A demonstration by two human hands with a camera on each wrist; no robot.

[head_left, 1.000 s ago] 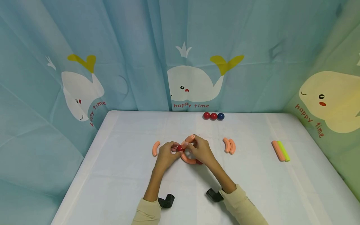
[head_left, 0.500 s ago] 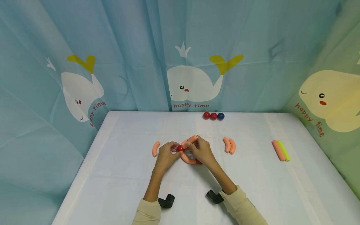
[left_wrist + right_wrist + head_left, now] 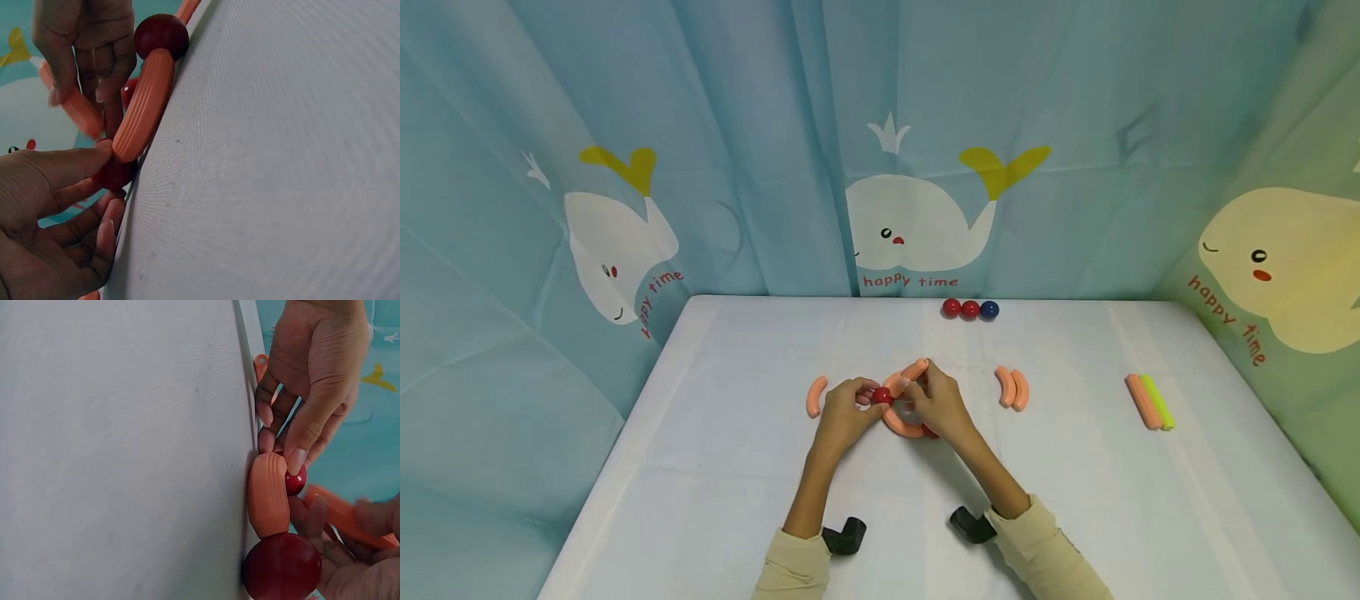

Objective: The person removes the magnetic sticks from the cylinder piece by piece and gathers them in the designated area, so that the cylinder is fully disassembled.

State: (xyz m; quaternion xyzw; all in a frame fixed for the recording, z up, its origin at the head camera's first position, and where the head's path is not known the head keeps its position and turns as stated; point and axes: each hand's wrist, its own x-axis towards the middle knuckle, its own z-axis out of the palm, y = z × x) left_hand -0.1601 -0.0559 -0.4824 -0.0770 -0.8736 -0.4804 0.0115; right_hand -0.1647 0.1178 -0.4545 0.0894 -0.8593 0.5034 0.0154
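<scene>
Fingers of the left hand (image 3: 842, 421) are clamped on a red ball (image 3: 882, 396) near the middle of the desk (image 3: 715, 467); those of the right hand (image 3: 943, 408) pinch an orange piece (image 3: 913, 372) just beside it. Whether piece and ball touch I can't tell, with fingertips in the way, and in the right wrist view the piece is blurred. A sliver of orange shows behind it, too covered to say what it belongs to. From the pinched ball an orange arc (image 3: 901, 426) runs round to a second red ball (image 3: 929, 432); the right hand hides part of that one from above, but the left wrist view shows most of it, touching the arc.

A lone piece (image 3: 816, 397) lies just beyond the left hand. Over on the right there's a pair of curved pieces (image 3: 1019, 391) side by side, then an orange stick (image 3: 1142, 402) against a lime stick (image 3: 1157, 402). Two red balls (image 3: 961, 309) and a blue ball (image 3: 989, 310) sit in a row by the far edge.

Black mounts (image 3: 846, 537) poke out beside the wrists, and the sleeves (image 3: 793, 567) run out of sight below. Behind hangs a blue curtain (image 3: 775, 100); its rightmost whale (image 3: 1292, 258) is cut off.
</scene>
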